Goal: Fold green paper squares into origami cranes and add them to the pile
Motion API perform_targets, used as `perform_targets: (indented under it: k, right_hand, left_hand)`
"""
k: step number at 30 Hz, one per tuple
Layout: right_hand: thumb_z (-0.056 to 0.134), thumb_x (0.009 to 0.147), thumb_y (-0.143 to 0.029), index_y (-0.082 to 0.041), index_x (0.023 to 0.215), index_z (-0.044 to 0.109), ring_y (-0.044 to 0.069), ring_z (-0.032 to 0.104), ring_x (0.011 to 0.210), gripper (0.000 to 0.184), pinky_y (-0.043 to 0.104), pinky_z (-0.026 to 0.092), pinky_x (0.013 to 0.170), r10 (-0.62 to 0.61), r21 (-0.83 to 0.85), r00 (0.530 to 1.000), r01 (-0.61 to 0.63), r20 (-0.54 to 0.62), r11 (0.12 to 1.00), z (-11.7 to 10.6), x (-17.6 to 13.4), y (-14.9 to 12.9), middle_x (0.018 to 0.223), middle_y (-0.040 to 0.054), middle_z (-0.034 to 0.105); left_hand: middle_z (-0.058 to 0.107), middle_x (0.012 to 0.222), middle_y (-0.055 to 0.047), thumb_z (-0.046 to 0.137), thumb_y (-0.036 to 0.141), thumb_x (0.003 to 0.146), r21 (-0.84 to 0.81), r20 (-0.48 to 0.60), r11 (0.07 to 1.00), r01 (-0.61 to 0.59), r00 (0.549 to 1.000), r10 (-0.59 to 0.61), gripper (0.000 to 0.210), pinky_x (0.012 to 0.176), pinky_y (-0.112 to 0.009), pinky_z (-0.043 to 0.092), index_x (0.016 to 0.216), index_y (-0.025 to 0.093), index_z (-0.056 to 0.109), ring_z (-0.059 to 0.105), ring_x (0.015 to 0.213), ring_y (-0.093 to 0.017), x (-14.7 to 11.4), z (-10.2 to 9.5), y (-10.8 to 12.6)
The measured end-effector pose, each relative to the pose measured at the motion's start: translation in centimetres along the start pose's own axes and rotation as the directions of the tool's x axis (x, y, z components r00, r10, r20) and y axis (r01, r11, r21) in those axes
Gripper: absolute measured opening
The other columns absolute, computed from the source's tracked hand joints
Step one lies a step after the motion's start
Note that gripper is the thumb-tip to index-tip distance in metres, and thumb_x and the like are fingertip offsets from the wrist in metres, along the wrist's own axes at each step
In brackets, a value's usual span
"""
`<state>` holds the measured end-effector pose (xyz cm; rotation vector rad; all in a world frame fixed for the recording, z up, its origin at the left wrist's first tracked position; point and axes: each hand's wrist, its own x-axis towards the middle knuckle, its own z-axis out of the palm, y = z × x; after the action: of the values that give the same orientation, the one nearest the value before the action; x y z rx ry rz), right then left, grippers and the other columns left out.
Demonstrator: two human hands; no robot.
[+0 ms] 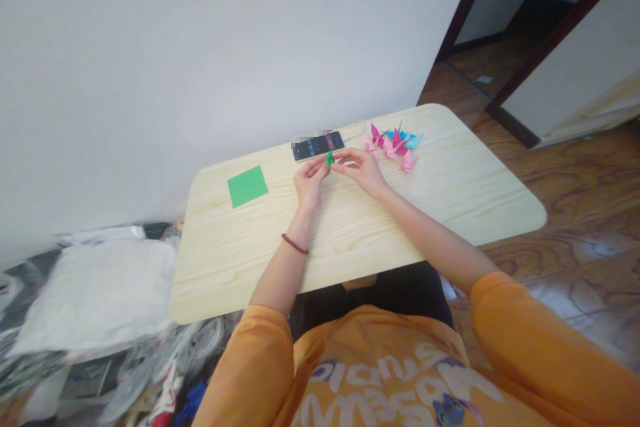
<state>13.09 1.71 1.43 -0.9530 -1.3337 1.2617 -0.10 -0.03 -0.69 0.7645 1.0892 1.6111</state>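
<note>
A small folded piece of green paper (329, 160) is held up between my two hands, above the middle of the table. My left hand (309, 181) pinches it from the left with thumb and fingers. From the right, my right hand (363, 172) grips its other side with the fingertips. The exact folded shape is too small to make out. Left of my hands lies a flat green square of paper (248, 186). Beyond my right hand sits a cluster of folded paper cranes (390, 147) in pink, magenta and blue.
A phone (319, 145) with a lit screen and a cable lies just behind my hands, near the wall. The pale wooden table (235, 253) has rounded corners. Bags and a white bundle (100, 287) are piled to the left. A doorway opens at the far right.
</note>
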Motion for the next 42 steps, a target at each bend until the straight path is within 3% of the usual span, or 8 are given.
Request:
perform_targets:
  k: [11,23,35,42]
  right_hand:
    - [0.083,0.059,-0.035,-0.021,0.081,0.070,0.016,0.062,0.083,0.029,0.030,0.048,0.073,0.018,0.023,0.999,-0.019,0.032,1.000,-0.2,-0.1,-0.2,0.091,0.0030,0.070]
    - [0.077,0.059,-0.026,-0.022,0.080,0.069,0.015,0.062,0.085,0.023,0.027,0.048,0.071,0.220,0.200,0.969,-0.239,0.111,0.950,-0.5,0.1,-0.4,0.088,0.0001,0.070]
    - [0.077,0.056,-0.021,-0.021,0.077,0.068,0.014,0.060,0.081,0.023,0.028,0.046,0.071,0.283,0.261,0.946,-0.317,0.160,0.912,-0.6,0.1,-0.7,0.082,-0.0005,0.067]
    - [0.077,0.057,-0.020,-0.021,0.078,0.068,0.013,0.060,0.082,0.023,0.028,0.046,0.072,0.329,0.283,0.916,-0.386,0.230,0.878,-0.9,0.0,-0.9,0.081,-0.0002,0.067]
  left_hand:
    - [0.075,0.080,-0.005,0.086,0.029,0.055,0.006,-0.001,1.000,-0.004,1.000,0.004,0.031,0.088,-0.034,0.053,0.082,0.017,0.074,0.071,0.087,-0.019,0.1,-0.1,-0.1]
    - [0.075,0.081,-0.006,0.084,0.025,0.059,0.085,0.011,0.996,-0.029,1.000,0.028,0.026,0.086,-0.033,0.052,0.083,0.017,0.075,0.070,0.085,-0.018,0.0,-0.2,0.3]
    - [0.075,0.084,-0.005,0.081,0.025,0.063,0.120,0.067,0.990,-0.079,0.995,0.072,0.022,0.085,-0.032,0.051,0.083,0.018,0.074,0.069,0.082,-0.017,0.4,-0.5,0.3]
    - [0.074,0.081,-0.003,0.080,0.025,0.063,0.053,0.096,0.998,-0.038,0.995,0.032,0.022,0.078,-0.027,0.050,0.082,0.019,0.073,0.066,0.075,-0.013,1.1,-0.8,-0.4]
